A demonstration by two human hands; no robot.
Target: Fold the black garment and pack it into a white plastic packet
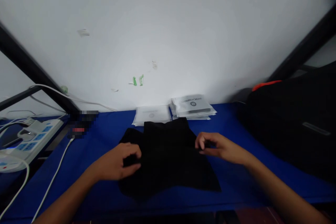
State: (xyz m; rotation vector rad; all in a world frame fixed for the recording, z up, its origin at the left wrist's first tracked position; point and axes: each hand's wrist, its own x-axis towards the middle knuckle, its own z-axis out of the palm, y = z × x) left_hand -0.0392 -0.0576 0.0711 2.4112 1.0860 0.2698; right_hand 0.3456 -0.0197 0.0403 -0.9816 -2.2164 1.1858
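A piece of black fabric (168, 161), its kind unclear, lies spread on the blue tabletop (231, 129) in front of me. Its outline is uneven, with a raised flap at the back and a pointed corner at the front right. My left hand (120, 162) is over the fabric's left side, fingers bent and thumb held apart from them. At the right edge, my right hand (215, 147) has its fingers curled and its thumb close to the fingertips, pinching the fabric's edge. Dark shadow hides the folds.
Behind the fabric lie a flat translucent packet (152, 113) and a stack of printed plastic packets (193, 106), against the white wall. A large black bag (286, 129) stands at right. At left are a power strip (36, 143), white cables (56, 171) and a blurred-out dark object (82, 124).
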